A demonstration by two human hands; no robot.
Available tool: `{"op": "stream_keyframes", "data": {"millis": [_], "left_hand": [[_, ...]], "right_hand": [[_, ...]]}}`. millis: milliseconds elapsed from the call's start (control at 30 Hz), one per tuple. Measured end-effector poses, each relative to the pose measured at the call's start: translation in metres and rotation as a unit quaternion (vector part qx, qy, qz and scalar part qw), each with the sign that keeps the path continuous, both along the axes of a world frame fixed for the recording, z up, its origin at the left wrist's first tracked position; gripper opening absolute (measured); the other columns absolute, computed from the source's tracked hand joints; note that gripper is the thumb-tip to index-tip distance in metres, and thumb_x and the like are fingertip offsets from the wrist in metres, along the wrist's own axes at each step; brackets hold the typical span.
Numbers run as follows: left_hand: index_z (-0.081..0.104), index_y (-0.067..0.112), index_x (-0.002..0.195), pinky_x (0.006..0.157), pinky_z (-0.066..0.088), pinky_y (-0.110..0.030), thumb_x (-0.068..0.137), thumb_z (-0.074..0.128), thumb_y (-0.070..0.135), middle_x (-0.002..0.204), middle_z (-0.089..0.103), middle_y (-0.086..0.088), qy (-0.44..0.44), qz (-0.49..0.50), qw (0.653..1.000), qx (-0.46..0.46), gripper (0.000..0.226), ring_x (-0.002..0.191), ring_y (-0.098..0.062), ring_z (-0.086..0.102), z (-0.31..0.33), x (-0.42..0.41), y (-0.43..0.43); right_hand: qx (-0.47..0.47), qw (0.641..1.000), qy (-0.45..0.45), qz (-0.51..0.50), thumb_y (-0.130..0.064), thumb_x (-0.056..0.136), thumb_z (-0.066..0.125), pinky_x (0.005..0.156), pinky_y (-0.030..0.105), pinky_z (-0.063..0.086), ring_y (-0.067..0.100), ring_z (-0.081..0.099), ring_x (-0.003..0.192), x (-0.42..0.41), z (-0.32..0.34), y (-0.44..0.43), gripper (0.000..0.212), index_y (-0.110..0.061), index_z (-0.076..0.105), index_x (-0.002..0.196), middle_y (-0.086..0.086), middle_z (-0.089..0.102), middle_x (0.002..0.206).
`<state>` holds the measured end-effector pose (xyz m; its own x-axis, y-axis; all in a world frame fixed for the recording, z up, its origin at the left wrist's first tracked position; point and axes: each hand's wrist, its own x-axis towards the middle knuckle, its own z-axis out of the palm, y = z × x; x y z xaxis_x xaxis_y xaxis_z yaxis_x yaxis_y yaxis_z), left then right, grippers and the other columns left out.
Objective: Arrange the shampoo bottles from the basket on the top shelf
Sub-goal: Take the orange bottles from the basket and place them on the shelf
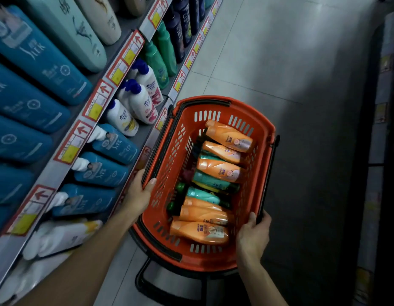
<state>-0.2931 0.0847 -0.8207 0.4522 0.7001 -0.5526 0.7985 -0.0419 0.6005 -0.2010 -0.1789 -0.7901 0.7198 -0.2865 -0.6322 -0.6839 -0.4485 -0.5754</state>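
Note:
A red plastic basket [261, 127] hangs in front of me above the aisle floor. Several orange shampoo bottles [230, 135] lie in it, mixed with teal bottles [210, 181] and a few dark green ones. My left hand [139, 192] grips the basket's left rim, thumb over the edge. My right hand [253, 231] holds the right rim near its black handle [268, 180]. The shelving [96, 104] runs along the left, with large blue bottles [37, 56] on the upper level.
Lower shelves hold white pump bottles [139, 100], smaller blue bottles [116, 144], green bottles [160, 58] and dark blue ones [180, 29]. Red and yellow price tags line the shelf edges. Grey tiled floor [291, 62] stretches ahead; another dark shelf stands at the right.

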Motion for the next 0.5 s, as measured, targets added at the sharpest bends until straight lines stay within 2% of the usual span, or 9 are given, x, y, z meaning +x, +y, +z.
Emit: {"op": "stream_keyframes", "data": {"millis": [100,233,333,500], "left_hand": [[0.027,0.022,0.156,0.114,0.031,-0.043,0.102,0.052,0.036,0.160,0.033,-0.006,-0.012,0.005,1.000,-0.013,0.061,0.146,-0.026,0.032,0.001,-0.014,-0.005],[0.028,0.022,0.155,0.116,0.034,-0.048,0.103,0.051,0.036,0.158,0.037,-0.007,-0.021,0.002,0.999,-0.025,0.059,0.144,-0.027,0.036,0.004,-0.038,-0.011],[0.033,0.019,0.154,0.115,0.036,-0.050,0.102,0.051,0.035,0.154,0.043,-0.010,-0.026,-0.011,0.999,-0.023,0.057,0.141,-0.029,0.041,0.005,-0.056,-0.016],[0.030,0.017,0.155,0.115,0.032,-0.041,0.102,0.051,0.034,0.158,0.037,-0.008,-0.019,-0.007,1.000,-0.012,0.060,0.145,-0.026,0.035,0.008,-0.089,-0.029]], "right_hand": [[0.000,1.000,-0.009,-0.006,-0.031,0.105,0.040,0.099,0.048,0.049,0.027,0.060,0.115,-0.018,-0.002,-0.006,0.037,-0.021,0.040,0.141,0.007,0.061,0.123],[-0.006,1.000,-0.016,-0.018,-0.030,0.105,0.041,0.089,0.039,0.045,0.028,0.060,0.114,-0.042,-0.006,-0.012,0.037,-0.020,0.040,0.141,0.007,0.061,0.121],[-0.021,0.999,-0.024,-0.020,-0.030,0.105,0.041,0.088,0.038,0.045,0.029,0.060,0.113,-0.061,-0.009,-0.016,0.039,-0.019,0.039,0.142,0.009,0.062,0.121],[-0.021,0.999,-0.017,-0.028,-0.032,0.105,0.041,0.080,0.034,0.041,0.020,0.056,0.097,-0.097,-0.012,-0.028,0.039,-0.021,0.038,0.142,0.002,0.058,0.109]]}}
